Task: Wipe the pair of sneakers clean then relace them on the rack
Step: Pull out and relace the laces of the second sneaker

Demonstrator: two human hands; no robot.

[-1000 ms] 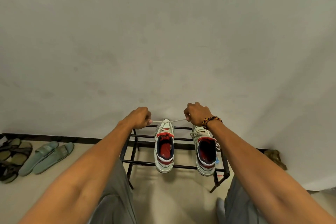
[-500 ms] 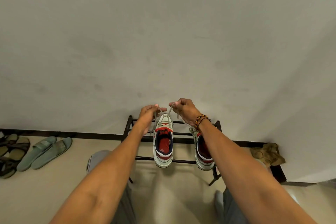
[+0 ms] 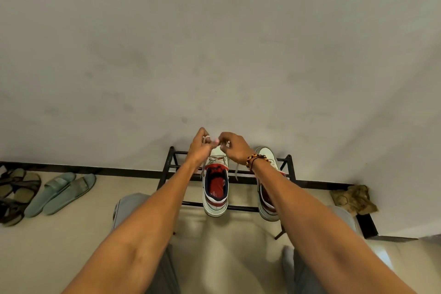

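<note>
Two white sneakers with red and navy lining stand on the black metal rack (image 3: 290, 169) against the wall. The left sneaker (image 3: 215, 200) faces toe to the wall, its grey lace (image 3: 217, 158) crossing the tongue. My left hand (image 3: 200, 147) and my right hand (image 3: 232, 147) meet just above its toe, each pinching an end of the lace. A loose lace end hangs down beside my right wrist. The right sneaker (image 3: 267, 154) is largely hidden behind my right forearm.
Green slides (image 3: 60, 192) and dark sandals (image 3: 14, 194) lie on the floor at the left. A crumpled olive cloth (image 3: 354, 198) sits by the wall at the right. My knees in grey trousers flank the rack, and beige floor lies between them.
My hands came together from a wide apart, taut pull on the lace to a close meeting above the left sneaker's toe. The view tilted down and showed more floor.
</note>
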